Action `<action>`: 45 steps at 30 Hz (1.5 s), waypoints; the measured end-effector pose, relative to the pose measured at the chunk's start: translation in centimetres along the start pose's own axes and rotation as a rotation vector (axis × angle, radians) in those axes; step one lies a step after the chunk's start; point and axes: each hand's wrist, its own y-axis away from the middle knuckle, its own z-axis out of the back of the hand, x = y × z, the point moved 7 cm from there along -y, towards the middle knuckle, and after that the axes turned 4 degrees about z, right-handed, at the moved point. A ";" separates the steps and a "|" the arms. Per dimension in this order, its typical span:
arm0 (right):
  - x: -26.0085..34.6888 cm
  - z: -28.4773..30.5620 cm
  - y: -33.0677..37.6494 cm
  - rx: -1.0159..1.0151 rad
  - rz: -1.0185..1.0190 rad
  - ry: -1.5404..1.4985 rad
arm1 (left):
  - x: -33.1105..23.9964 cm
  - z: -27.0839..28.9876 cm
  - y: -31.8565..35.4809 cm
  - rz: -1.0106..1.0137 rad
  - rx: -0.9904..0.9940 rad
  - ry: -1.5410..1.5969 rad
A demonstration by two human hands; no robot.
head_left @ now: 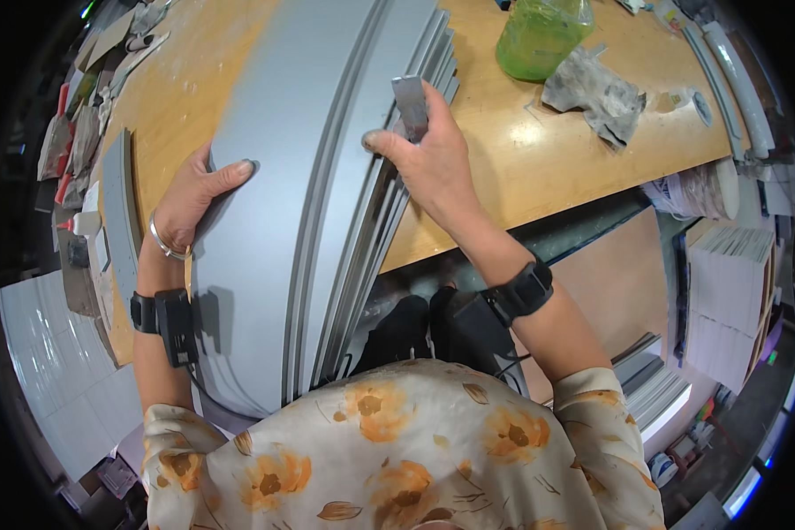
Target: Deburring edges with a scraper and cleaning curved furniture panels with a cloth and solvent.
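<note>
Head view: the grey panels [274, 221] lie stacked on the desk [539, 150], long axis running away from the person. The left hand [194, 199] grips the stack's left edge, thumb on top. The right hand [428, 155], at the right edge, pinches a small grey block [410, 104] upright. A green jar [539, 35] and crumpled rag [596, 93] sit beyond, right.
</note>
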 end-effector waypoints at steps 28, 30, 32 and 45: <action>-1.7 -3.1 6.8 0.163 -0.109 -0.015 | 6.3 2.6 8.9 0.081 0.232 0.074; -2.3 -3.9 8.6 0.247 -0.147 -0.002 | 6.4 2.5 9.3 0.135 0.143 0.086; -1.7 -4.6 10.6 0.276 -0.101 -0.030 | 6.7 2.3 10.4 0.143 0.092 0.071; -3.3 -2.2 11.5 0.300 -0.110 -0.186 | 10.5 4.1 16.7 0.223 0.026 -0.356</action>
